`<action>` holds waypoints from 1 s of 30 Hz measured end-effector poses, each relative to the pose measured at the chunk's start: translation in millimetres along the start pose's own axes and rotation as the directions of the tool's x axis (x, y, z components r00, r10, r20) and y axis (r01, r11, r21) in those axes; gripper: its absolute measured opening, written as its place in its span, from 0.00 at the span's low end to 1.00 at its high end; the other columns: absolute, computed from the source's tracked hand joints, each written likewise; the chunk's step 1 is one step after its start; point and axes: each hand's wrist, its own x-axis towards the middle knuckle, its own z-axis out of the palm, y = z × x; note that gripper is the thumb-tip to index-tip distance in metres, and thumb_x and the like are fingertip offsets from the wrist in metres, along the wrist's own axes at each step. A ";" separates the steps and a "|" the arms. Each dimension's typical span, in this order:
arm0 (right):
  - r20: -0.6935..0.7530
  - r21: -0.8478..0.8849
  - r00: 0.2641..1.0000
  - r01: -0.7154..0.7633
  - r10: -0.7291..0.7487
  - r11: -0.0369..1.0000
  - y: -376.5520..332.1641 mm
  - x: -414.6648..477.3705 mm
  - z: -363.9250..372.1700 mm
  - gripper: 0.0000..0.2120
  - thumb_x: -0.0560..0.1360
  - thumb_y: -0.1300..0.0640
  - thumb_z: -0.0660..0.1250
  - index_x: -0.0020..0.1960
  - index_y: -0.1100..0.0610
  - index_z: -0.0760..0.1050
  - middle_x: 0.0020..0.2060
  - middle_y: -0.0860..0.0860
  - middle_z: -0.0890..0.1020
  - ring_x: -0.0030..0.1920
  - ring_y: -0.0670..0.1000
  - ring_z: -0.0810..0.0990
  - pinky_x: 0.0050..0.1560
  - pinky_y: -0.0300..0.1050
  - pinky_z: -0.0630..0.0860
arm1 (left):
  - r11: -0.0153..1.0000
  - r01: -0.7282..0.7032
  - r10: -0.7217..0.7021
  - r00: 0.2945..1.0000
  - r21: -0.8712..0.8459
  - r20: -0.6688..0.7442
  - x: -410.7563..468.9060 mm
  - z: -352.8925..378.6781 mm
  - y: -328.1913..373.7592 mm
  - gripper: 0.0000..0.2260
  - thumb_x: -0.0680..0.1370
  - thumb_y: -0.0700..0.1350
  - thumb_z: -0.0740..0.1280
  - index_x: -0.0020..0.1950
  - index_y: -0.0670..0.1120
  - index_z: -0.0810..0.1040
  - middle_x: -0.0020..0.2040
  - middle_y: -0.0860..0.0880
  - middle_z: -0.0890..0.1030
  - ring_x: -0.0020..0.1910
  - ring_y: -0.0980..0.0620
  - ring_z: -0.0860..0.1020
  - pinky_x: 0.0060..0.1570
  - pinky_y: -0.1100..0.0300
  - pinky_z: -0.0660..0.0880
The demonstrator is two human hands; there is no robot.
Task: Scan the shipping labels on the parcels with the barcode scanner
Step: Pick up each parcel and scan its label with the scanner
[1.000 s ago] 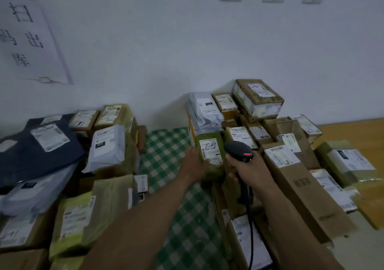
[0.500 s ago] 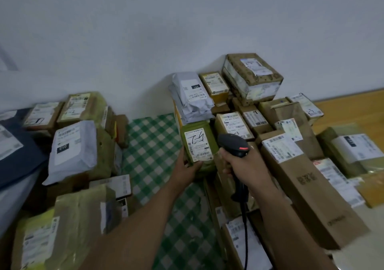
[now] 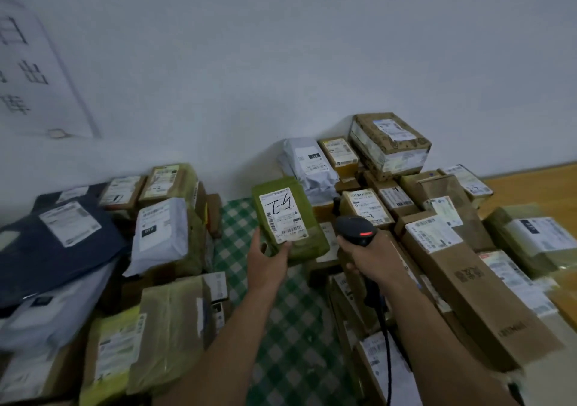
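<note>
My left hand (image 3: 268,258) grips the lower edge of a green parcel (image 3: 307,240) and holds it up over the checked cloth, its white shipping label (image 3: 282,215) with handwritten marks facing me. To its right, my right hand (image 3: 371,257) grips the handle of a black barcode scanner (image 3: 356,229) with a red light on its head. The scanner's head sits just right of the parcel, level with its lower half. A black cable (image 3: 387,352) hangs from the handle.
A pile of labelled cardboard boxes (image 3: 462,268) and a grey mailer bag (image 3: 307,165) fills the right side. Bags and boxes (image 3: 159,233) crowd the left. A green checked cloth (image 3: 290,327) runs between the piles. A white wall stands behind, wooden floor at far right.
My left hand has lifted the green parcel out of the right pile and moved it left, over the cloth. The scanner stays in my right hand near the parcel.
</note>
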 end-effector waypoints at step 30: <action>0.333 -0.148 0.821 0.531 -0.464 0.834 -118.9 -85.6 50.4 0.17 0.76 0.49 0.76 0.57 0.39 0.71 0.42 0.40 0.81 0.44 0.40 0.80 0.45 0.38 0.75 | 0.763 -0.401 0.297 0.914 0.507 0.277 22.1 -130.6 142.0 0.28 0.80 0.44 0.73 0.77 0.61 0.71 0.75 0.50 0.74 0.72 0.45 0.73 0.65 0.50 0.75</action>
